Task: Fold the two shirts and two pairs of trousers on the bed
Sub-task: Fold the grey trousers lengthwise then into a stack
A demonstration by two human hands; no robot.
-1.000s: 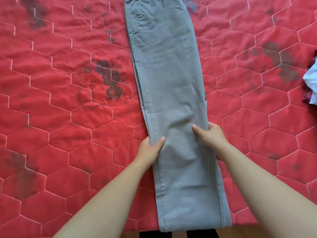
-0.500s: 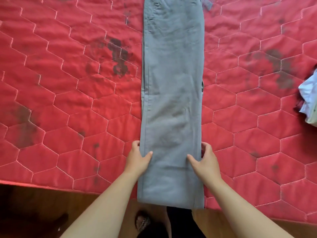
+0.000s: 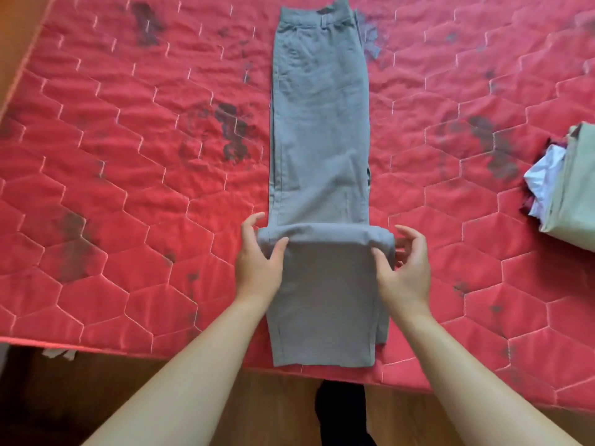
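Observation:
A pair of grey trousers [image 3: 322,123] lies lengthwise on the red quilted bed [image 3: 128,188], one leg on the other, waistband at the far end. Partway down the legs the cloth is raised into a crosswise fold ridge. From there the lower legs run towards me, and the hem lies by the bed's near edge. My left hand [image 3: 257,268] grips the ridge's left end, thumb on top. My right hand [image 3: 405,275] pinches the right end, its thumb on the cloth and its fingers curled beside the edge.
A pile of folded clothes [image 3: 573,188], pale green over white and maroon, sits at the right edge of the bed. Wooden floor [image 3: 225,375] shows below the bed's near edge, with a dark foot [image 3: 341,413] on it. A wooden board [image 3: 16,43] stands at the far left.
My hands slid down the trouser legs towards me, then took hold of both edges and raised a fold ridge. The view pulled back, showing the waistband and the floor.

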